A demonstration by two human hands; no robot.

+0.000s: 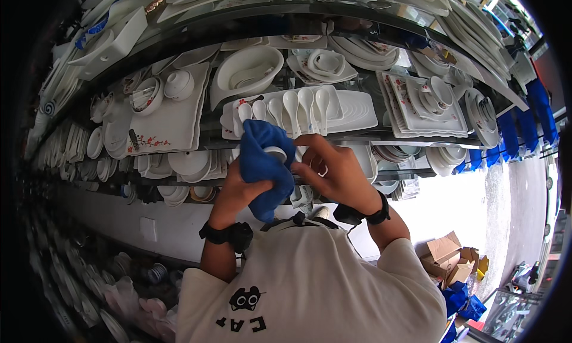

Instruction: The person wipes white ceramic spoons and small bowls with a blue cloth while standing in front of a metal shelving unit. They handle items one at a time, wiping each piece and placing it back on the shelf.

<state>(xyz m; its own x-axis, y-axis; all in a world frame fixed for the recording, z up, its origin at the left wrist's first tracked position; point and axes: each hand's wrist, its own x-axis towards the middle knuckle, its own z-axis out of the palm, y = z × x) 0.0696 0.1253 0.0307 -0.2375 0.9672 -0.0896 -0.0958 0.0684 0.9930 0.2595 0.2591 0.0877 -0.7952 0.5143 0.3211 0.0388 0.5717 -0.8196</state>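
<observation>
A blue cloth (268,182) is bunched in my left hand (239,186), with a small white ceramic piece (275,153) partly wrapped in it; its rim shows, and the rest is hidden. Just right of the cloth is my right hand (333,169), its fingers curled and apart, the thumb and index finger close to the cloth's edge. I see nothing held in it. Beyond my hands, several white ceramic spoons (306,106) lie side by side on long white plates (357,108) on a glass shelf.
A white oval bowl (250,70) stands behind the spoons. Stacked square plates with cups (429,106) are to the right, a large square plate (165,119) with bowls to the left. Crockery fills shelves above and below. Open cardboard boxes (447,258) lie at lower right.
</observation>
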